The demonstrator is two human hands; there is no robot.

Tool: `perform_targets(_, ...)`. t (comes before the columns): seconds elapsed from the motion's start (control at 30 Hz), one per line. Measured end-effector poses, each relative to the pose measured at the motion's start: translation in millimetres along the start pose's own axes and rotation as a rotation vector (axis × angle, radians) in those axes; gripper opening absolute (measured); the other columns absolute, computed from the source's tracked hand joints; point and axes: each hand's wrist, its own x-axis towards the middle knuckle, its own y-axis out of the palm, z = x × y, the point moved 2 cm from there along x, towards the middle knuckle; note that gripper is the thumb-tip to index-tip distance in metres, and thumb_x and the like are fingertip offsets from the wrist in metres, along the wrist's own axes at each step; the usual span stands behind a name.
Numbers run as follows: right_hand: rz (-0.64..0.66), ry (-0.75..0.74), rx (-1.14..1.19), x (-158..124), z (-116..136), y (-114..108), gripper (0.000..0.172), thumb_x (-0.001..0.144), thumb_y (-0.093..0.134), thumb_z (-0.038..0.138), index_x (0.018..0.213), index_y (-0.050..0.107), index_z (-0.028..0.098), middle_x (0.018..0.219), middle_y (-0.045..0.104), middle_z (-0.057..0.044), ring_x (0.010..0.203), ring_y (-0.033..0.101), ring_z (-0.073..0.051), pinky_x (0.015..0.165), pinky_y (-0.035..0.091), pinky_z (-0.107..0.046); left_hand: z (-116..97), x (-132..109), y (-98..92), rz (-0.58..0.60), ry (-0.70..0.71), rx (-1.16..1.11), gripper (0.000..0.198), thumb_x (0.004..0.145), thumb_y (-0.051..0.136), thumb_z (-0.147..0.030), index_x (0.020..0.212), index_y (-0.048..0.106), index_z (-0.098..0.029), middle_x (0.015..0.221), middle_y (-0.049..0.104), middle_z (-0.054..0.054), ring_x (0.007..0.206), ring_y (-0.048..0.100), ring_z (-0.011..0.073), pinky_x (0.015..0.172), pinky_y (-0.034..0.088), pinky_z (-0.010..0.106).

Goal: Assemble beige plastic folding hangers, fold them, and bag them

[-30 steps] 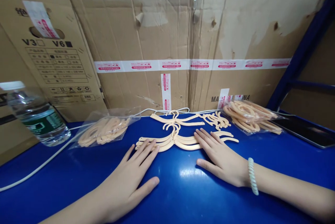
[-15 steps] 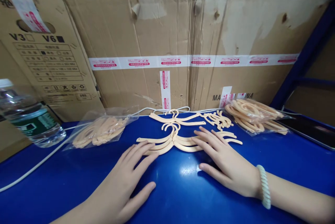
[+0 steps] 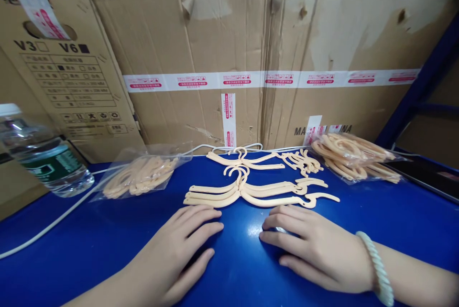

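Observation:
Several beige folding hangers [image 3: 265,199] lie spread out on the blue table, their hooks pointing away from me. Behind them lies another small set of hangers [image 3: 263,166], and to its right a cluster of small beige hook pieces [image 3: 303,161]. My left hand [image 3: 182,245] rests just in front of the near hangers' left arms, fingers apart, with nothing in it. On the right, my right hand [image 3: 311,245] lies over the table in front of the right arms, fingers loosely bent and holding nothing.
Clear bags of beige hangers lie at left [image 3: 143,175] and right [image 3: 353,154]. A water bottle [image 3: 53,163] stands at far left near a white cable [image 3: 46,235]. A dark phone-like device [image 3: 426,178] lies at far right. Large cardboard boxes [image 3: 201,115] wall the back.
Both hands have drawn back toward me from the near hangers. My right hand has come off the right arms, leaving two end hooks there in full view.

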Motion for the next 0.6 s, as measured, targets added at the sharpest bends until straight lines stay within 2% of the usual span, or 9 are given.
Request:
perform_targets(0.23,-0.03,-0.009,-0.01,0.3,0.4,-1.6,0.034,0.093,0.047,0.022,0.125,0.056,0.016,0.116,0.063,-0.013,0.107,0.058,-0.024,0.094,0.048,-0.039,-0.6,0.8,-0.5,0.002,0.069,-0.019,0.039,0.091,0.045,-0.012,0.126,0.054,-0.026,0.127,0.062,0.005,0.12,0.056,0.0235,0.104,0.047,0.041)
perform_targets(0.43,-0.026,-0.014,-0.004,-0.4,-0.6,-1.2,0.034,0.094,0.046,0.022,0.126,0.056,0.017,0.117,0.063,-0.013,0.108,0.057,-0.024,0.095,0.047,-0.04,-0.5,2.9,-4.6,0.088,0.119,0.04,0.039,0.091,0.045,-0.013,0.128,0.053,-0.024,0.13,0.06,0.007,0.121,0.055,0.0244,0.104,0.048,0.043)
perform_targets(0.6,-0.02,-0.017,0.023,-1.6,-0.1,-1.5,0.034,0.093,0.048,0.02,0.125,0.057,0.016,0.117,0.062,-0.013,0.109,0.056,-0.024,0.097,0.046,-0.04,-1.1,2.8,-5.7,0.072,0.11,0.037,0.04,0.091,0.045,-0.012,0.128,0.054,-0.025,0.129,0.061,0.006,0.12,0.056,0.0239,0.103,0.049,0.041)
